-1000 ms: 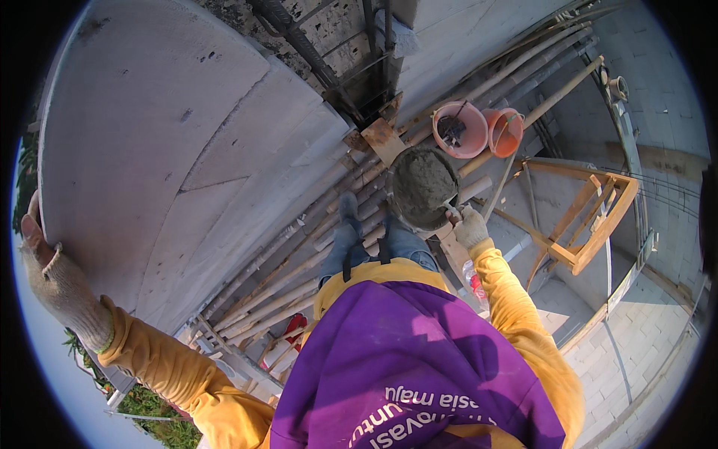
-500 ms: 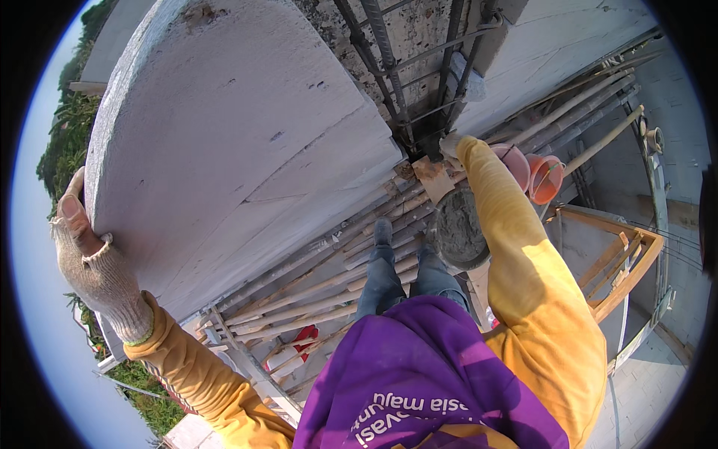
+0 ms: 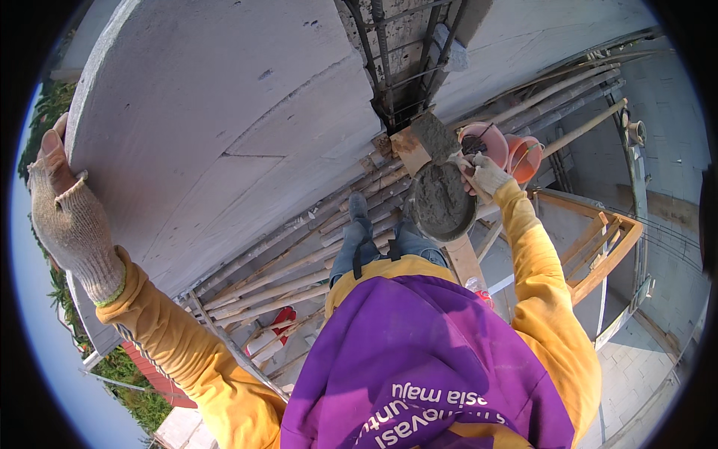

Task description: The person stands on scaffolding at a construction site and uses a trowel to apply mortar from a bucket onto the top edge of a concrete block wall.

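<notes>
My left hand [image 3: 67, 202], in a knitted fingertipless glove, grips the outer edge of the pale block wall [image 3: 217, 97]; part of its fingers is hidden behind that edge. Lower right of the rebar column, my gloved right hand [image 3: 486, 178] is closed around the handle of a trowel [image 3: 436, 138]. Wet grey mortar covers the trowel's blade, which is beside a brown board [image 3: 410, 150] at the column's foot. Just below the blade is a round black basin [image 3: 458, 233] of mortar, next to my right hand.
Steel rebar [image 3: 387, 67] stands in the gap between two wall sections. A pink bucket [image 3: 490, 142] and an orange bucket [image 3: 525, 159] are right of the basin. Below run scaffold poles [image 3: 269, 299], with gaps between them, and my feet. A wooden frame [image 3: 598, 277] lies right.
My right hand has drawn back from the column's foot toward the basin, bringing the mortar-covered trowel into sight. My left hand stays on the wall edge. The whole view has shifted slightly.
</notes>
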A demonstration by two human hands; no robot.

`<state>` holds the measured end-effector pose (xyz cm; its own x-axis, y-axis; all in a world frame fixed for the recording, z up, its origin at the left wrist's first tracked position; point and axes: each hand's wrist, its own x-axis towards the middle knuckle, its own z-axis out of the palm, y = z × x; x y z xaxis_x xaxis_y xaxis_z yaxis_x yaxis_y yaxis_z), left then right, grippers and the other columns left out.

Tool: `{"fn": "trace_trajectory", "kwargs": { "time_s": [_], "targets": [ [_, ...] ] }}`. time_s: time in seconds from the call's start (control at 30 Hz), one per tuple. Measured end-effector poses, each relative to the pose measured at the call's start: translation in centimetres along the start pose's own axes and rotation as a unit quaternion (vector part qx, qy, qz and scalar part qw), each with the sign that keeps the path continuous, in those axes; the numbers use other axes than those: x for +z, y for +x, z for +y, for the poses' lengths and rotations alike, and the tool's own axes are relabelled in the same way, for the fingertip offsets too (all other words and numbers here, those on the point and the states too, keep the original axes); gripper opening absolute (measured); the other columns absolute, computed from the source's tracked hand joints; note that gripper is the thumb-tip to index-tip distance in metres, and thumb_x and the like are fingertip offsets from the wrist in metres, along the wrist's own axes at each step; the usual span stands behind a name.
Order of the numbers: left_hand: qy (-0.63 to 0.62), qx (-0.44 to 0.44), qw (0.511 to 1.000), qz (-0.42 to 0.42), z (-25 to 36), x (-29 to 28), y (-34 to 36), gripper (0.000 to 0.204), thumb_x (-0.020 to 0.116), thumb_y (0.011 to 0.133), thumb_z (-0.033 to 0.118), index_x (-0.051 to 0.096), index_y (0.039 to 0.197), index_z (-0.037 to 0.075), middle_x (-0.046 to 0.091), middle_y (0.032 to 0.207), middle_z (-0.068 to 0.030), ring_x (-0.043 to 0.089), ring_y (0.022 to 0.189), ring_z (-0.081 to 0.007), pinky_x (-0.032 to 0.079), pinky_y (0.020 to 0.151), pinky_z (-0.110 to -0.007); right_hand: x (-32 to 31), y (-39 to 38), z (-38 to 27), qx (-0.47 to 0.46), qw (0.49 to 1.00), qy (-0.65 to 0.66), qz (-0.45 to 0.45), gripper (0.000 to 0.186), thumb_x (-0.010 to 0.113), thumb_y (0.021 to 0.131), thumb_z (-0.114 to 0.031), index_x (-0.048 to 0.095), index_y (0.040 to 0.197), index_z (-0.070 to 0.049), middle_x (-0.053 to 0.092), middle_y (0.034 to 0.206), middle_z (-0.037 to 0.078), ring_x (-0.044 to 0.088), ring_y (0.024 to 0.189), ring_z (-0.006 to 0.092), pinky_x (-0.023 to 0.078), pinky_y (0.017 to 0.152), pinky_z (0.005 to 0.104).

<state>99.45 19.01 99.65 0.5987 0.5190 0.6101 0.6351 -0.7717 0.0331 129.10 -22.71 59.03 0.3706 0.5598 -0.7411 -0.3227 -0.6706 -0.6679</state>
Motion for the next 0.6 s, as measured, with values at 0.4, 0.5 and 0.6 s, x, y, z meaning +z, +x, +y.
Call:
{"fn": "trace_trajectory", "kwargs": {
  "time_s": [0.4,0.5,0.6],
  "targets": [
    [-0.011,0.022,1.0,-0.013,-1.5,-0.1,-0.7,0.058,0.035,0.107,0.053,0.069,0.128,0.011,0.07,0.114,-0.014,0.071,0.097,-0.0221,0.056,0.089,-0.038,2.4,-8.0,3.5,-0.011,0.738,-0.646,0.197,0.021,0.061,0.09,-0.024,0.074,0.094,-0.009,0.074,0.089,0.015,0.074,0.086,0.032,0.056,0.076,0.0453],
    [-0.012,0.025,1.0,-0.014,-1.6,-0.1,-0.9,0.057,0.035,0.107,0.053,0.068,0.128,0.011,0.07,0.114,-0.0139,0.071,0.097,-0.0222,0.056,0.089,-0.038,3.8,-3.4,5.8,0.037,0.734,-0.659,0.156,0.022,0.057,0.094,-0.021,0.076,0.1,-0.01,0.075,0.093,0.013,0.074,0.09,0.0304,0.056,0.076,0.0445],
    [-0.006,0.026,1.0,-0.013,-1.3,-0.4,-0.9,0.057,0.035,0.107,0.052,0.068,0.128,0.011,0.07,0.114,-0.0139,0.071,0.098,-0.0222,0.056,0.089,-0.038,5.9,0.9,8.9,-0.013,0.744,-0.649,0.159,0.018,0.061,0.089,-0.015,0.077,0.096,-0.01,0.076,0.094,0.014,0.074,0.092,0.0316,0.057,0.077,0.0441]
  ]
}}
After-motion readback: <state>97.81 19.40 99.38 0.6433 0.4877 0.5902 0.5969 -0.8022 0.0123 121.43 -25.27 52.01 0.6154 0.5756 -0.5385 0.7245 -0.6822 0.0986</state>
